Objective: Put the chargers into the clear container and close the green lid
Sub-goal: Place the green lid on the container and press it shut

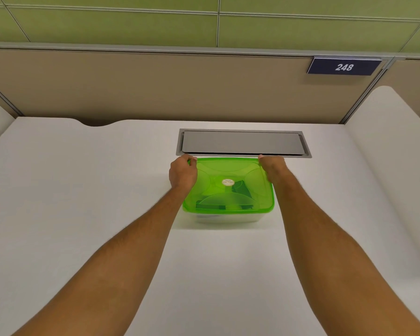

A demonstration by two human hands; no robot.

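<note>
White desk (pixel 83 214) surface, bounded at the far edge by a beige partition panel (pixel 155 88) with green panels above it. The clear container (pixel 226 218) stands on the desk right of centre, close to the far edge. The green lid (pixel 228 170) sits on top of the container and covers its whole opening; whether the rim is fully seated cannot be confirmed. Dark shapes, probably the chargers (pixel 240 187), show through the translucent lid inside the container. A small round label (pixel 228 182) is fixed at the lid centre.

Left hand (pixel 182 173): placed on the far left corner of the lid, fingers curled over the rim, grip clenched on the lid edge. Right hand (pixel 273 168): placed on the far right corner of the lid, fingers likewise curled over the rim, grip clenched on the lid edge. Both forearms extend from the near edge of the desk toward the container.

Just beyond the container, a grey metal cable hatch (pixel 243 143) is recessed in the desk, flap down. A dark number plate (pixel 344 67) reading 248 hangs on the partition toward the far right corner.
</note>
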